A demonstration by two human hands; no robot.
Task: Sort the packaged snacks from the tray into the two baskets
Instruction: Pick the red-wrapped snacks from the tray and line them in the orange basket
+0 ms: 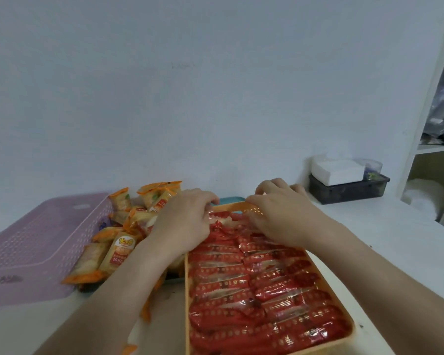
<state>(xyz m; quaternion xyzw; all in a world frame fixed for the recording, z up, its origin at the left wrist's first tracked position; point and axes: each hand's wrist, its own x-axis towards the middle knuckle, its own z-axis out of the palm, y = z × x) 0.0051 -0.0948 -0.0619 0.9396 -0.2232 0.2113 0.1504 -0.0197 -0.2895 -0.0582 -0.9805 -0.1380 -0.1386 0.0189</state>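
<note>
An orange basket [352,336] at centre right is filled with rows of red snack packets [267,290]. Both hands work at its far end. My left hand [187,221] has its fingers curled on a red packet at the far left corner. My right hand [279,213] lies over the red packets by the far rim, fingers bent down onto them. To the left, orange snack packets [118,249] lie heaped on a teal tray [228,200], of which only a far corner shows. A pink perforated basket [36,242] stands at far left.
A dark box [349,188] with white tissues on top sits at the back right by the wall. A white shelf unit [431,149] stands at the right edge. The table [395,239] is white, with a grey wall behind it.
</note>
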